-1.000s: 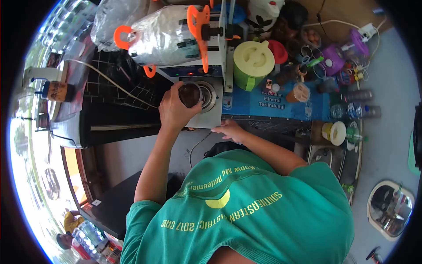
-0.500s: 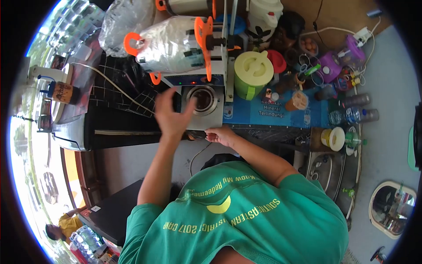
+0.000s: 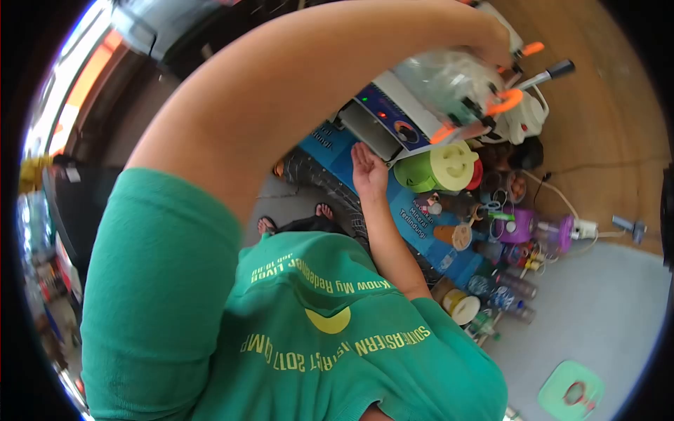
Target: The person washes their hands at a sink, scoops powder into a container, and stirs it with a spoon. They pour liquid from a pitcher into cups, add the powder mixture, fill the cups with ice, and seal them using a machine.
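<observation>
A cup sealing machine (image 3: 393,116) with a green and a red light stands on the counter, a roll of clear film (image 3: 449,81) with orange end pieces on top. My left arm reaches across the upper view. My left hand (image 3: 491,38) is at the far side of the film roll, beside its orange end pieces; its fingers are mostly hidden. My right hand (image 3: 368,170) lies palm up before the machine's front opening (image 3: 368,130), fingers extended and holding nothing. The lever (image 3: 554,71) with a black grip rises behind the roll.
Beside the machine stands a green pitcher (image 3: 425,172) with a pale lid. Farther right on the blue counter cover (image 3: 414,224) are a cup of brown drink (image 3: 460,236), a purple appliance (image 3: 516,224) and several bottles (image 3: 516,281). A white jug (image 3: 523,119) stands at the back.
My left hand has gone from beside the cup holder up to the roll's far side. My right hand has turned palm up. The holder and its cup no longer show out front. The view has rotated.
</observation>
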Demonstrator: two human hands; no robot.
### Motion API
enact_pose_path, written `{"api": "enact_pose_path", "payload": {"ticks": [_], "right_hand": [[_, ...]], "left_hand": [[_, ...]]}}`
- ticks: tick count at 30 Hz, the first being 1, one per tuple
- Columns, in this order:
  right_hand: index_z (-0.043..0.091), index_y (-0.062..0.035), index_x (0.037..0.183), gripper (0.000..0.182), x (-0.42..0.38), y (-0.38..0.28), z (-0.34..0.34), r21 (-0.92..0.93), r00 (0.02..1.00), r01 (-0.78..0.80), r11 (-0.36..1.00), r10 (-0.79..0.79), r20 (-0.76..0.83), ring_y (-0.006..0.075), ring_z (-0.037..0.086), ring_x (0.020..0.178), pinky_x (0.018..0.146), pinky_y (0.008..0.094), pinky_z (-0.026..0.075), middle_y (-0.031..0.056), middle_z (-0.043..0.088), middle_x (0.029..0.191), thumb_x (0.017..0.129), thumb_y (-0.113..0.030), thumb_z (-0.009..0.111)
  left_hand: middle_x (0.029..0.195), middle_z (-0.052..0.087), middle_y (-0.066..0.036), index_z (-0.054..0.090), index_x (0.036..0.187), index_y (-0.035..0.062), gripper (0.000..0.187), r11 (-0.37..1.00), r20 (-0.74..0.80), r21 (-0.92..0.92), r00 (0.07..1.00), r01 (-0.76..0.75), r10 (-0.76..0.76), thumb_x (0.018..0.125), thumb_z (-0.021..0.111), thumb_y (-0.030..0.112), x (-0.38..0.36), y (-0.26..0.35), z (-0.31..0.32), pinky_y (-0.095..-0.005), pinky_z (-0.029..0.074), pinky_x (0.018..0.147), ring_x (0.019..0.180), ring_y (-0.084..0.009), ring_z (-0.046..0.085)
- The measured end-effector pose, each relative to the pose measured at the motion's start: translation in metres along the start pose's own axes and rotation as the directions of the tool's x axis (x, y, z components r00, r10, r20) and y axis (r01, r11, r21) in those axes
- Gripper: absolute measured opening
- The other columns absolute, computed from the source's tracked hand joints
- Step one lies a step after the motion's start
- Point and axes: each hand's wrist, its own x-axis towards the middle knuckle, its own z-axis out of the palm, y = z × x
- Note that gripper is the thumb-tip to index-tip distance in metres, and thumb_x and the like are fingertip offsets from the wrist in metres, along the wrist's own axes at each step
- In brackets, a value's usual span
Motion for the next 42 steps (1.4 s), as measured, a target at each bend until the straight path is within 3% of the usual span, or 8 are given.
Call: {"api": "enact_pose_path", "payload": {"ticks": [7, 11, 14, 18, 21, 25, 34, 42], "right_hand": [[0.053, 0.0048, 0.125, 0.04, 0.009, -0.017, 0.011, 0.035, 0.997, -0.048, 0.998, 0.046, 0.058, 0.039, 0.046, 0.131, 0.115, 0.0504, 0.04, 0.019, 0.057, 0.126, 0.086, 0.01, 0.054], [0.047, -0.0034, 0.145, 0.059, -0.062, -0.049, 0.071, -0.778, 0.882, 0.032, 0.627, 0.348, 0.316, 0.0366, 0.035, 0.146, 0.119, 0.0474, 0.031, 0.0183, 0.038, 0.158, 0.089, -0.003, 0.067], [0.04, 0.0, 0.151, 0.083, -0.15, -0.138, 0.191, -0.782, 0.375, 0.613, -0.114, 0.913, 0.16, 0.027, 0.045, 0.141, 0.116, 0.0379, 0.034, 0.0167, 0.045, 0.155, 0.087, -0.036, 0.078], [0.062, 0.0099, 0.123, 0.058, -0.176, -0.239, 0.326, -0.567, -0.243, 0.715, 0.408, 0.906, 0.346, 0.0432, 0.07, 0.092, 0.075, 0.0505, 0.058, 0.0318, 0.068, 0.108, 0.088, -0.033, 0.079], [0.055, 0.0077, 0.135, 0.042, -0.158, -0.273, 0.37, -0.512, 0.502, 0.858, -0.047, 0.288, 0.815, 0.0283, 0.065, 0.111, 0.096, 0.0386, 0.051, 0.0224, 0.069, 0.113, 0.102, -0.018, 0.052], [0.057, 0.006, 0.132, 0.053, -0.007, -0.278, 0.409, -0.18, 0.65, 0.359, -0.916, 0.106, 0.753, 0.0329, 0.063, 0.121, 0.102, 0.0367, 0.048, 0.0259, 0.06, 0.135, 0.092, -0.027, 0.064], [0.064, 0.0005, 0.123, 0.06, 0.042, -0.27, 0.427, -0.274, 0.856, 0.422, -0.864, 0.28, 0.435, 0.0258, 0.067, 0.105, 0.087, 0.0395, 0.054, 0.0169, 0.069, 0.117, 0.081, -0.041, 0.077], [0.062, -0.0083, 0.13, 0.071, 0.095, -0.335, 0.453, -0.877, 0.934, 0.104, -0.47, 0.35, -0.077, 0.0181, 0.065, 0.109, 0.093, 0.0388, 0.053, 0.007, 0.069, 0.122, 0.078, -0.053, 0.083]], "left_hand": [[0.131, 0.067, -0.003, 0.069, 0.129, 0.0241, 0.052, 0.892, 0.091, -0.343, 0.956, 0.293, -0.279, 0.086, 0.057, 0.051, -0.075, 0.029, -0.028, -0.0457, 0.049, 0.094, 0.12, -0.026, 0.062], [0.12, 0.072, -0.003, 0.072, 0.122, 0.0231, 0.054, 0.897, -0.029, -0.303, 0.937, 0.323, -0.347, 0.089, 0.048, 0.059, -0.106, 0.044, -0.025, -0.0438, 0.053, 0.086, 0.111, -0.026, 0.067], [0.075, 0.071, -0.006, 0.075, 0.08, 0.0118, 0.053, 0.954, -0.286, -0.214, 0.92, 0.209, -0.266, 0.091, 0.05, 0.057, -0.127, 0.053, -0.014, -0.0429, 0.055, 0.068, 0.076, -0.03, 0.07], [0.08, 0.071, -0.002, 0.074, 0.084, 0.0156, 0.043, 0.983, -0.504, -0.096, 0.844, 0.156, -0.183, 0.089, 0.057, 0.055, -0.14, 0.055, 0.016, -0.0402, 0.054, 0.07, 0.079, -0.0273, 0.069], [0.095, 0.07, 0.001, 0.073, 0.099, 0.0214, 0.034, 0.997, -0.743, -0.044, 0.665, 0.068, -0.078, 0.085, 0.067, 0.052, -0.151, 0.055, 0.035, -0.0386, 0.052, 0.081, 0.089, -0.0237, 0.067], [0.114, 0.065, 0.003, 0.068, 0.116, 0.0251, 0.044, 1.0, -0.871, 0.018, 0.491, 0.003, 0.014, 0.079, 0.075, 0.046, -0.155, 0.054, 0.051, -0.0409, 0.046, 0.096, 0.106, -0.0205, 0.062], [0.122, 0.067, 0.0, 0.071, 0.119, 0.0227, 0.04, 0.999, -0.772, 0.011, 0.636, 0.047, -0.021, 0.087, 0.067, 0.046, -0.15, 0.051, 0.013, -0.0434, 0.049, 0.095, 0.113, -0.0218, 0.064], [0.115, 0.073, -0.003, 0.072, 0.124, 0.0221, 0.052, 0.877, 0.001, -0.375, 0.946, 0.301, -0.325, 0.083, 0.061, 0.052, -0.101, 0.037, -0.032, -0.0448, 0.052, 0.086, 0.106, -0.0243, 0.069]]}}
